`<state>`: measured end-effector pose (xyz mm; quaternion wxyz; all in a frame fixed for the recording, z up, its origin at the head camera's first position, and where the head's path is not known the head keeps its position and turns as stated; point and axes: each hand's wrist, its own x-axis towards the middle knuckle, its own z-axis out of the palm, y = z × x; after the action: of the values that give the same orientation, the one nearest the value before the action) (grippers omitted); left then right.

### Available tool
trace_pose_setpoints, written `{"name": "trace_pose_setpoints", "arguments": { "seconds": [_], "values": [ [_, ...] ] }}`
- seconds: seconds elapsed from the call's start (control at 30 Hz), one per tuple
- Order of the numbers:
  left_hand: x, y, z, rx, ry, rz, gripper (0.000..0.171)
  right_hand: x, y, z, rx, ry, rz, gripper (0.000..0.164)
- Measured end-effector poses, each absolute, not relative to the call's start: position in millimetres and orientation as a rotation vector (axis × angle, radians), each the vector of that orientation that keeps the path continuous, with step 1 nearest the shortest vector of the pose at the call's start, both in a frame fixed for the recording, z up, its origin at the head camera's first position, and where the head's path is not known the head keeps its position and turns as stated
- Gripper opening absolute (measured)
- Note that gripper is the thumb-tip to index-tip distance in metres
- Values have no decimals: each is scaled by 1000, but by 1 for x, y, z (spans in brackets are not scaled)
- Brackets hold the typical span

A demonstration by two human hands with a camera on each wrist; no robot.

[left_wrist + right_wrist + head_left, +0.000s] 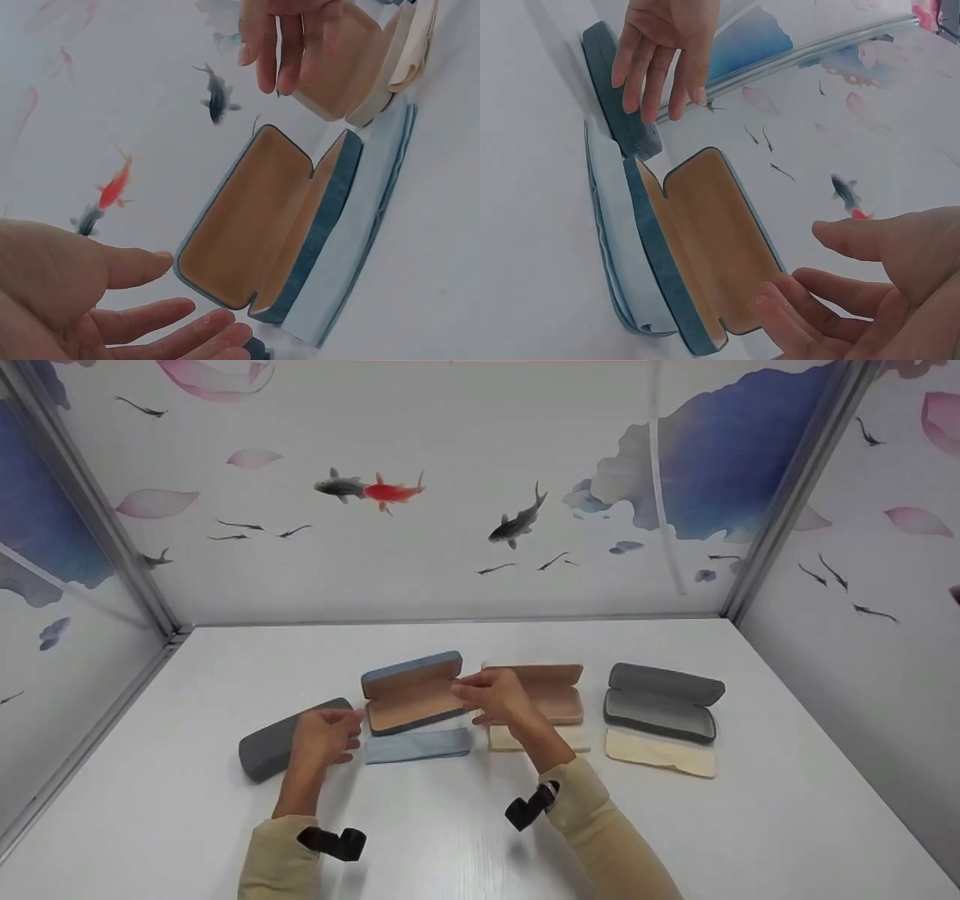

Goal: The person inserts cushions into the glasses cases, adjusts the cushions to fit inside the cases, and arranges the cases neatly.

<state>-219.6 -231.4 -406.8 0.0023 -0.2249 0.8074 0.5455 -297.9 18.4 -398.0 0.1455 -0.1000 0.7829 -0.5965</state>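
An opened blue glasses case (415, 701) with a tan lining stands between my two hands, its lid tilted back. My left hand (322, 735) hovers at its left end with fingers relaxed and holding nothing; in the left wrist view the thumb (139, 266) comes close to the lid's corner. Beyond the case's right end, my right hand (499, 694) hangs with loose fingers and nothing in them, and overlaps the beige glasses case (559, 705). A folded blue cloth (418, 745) lies in front of the blue case. Partly behind my left hand is a closed dark grey glasses case (274, 742).
At the right an opened dark grey glasses case (660, 712) has a cream cloth (660, 752) before it. Another cream cloth (544, 739) lies in front of the beige case, partly covered by my right wrist. Printed panels (450, 570) wall the white table (420, 832) at the back and sides.
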Motion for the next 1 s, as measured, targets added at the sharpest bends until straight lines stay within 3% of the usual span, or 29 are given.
{"name": "trace_pose_setpoints", "arguments": {
  "seconds": [0.43,0.7,1.0],
  "values": [
    [-225,-232,-422,-712,2491,1674,33,-301,14,-411,-163,2378,-1573,26],
    [-225,-228,-428,-716,2481,1621,39,-296,10,-421,-140,2525,-1409,14],
    [-226,-228,-431,-692,2506,1599,38,-294,5,-428,-172,2582,-1329,20]
  ]
}}
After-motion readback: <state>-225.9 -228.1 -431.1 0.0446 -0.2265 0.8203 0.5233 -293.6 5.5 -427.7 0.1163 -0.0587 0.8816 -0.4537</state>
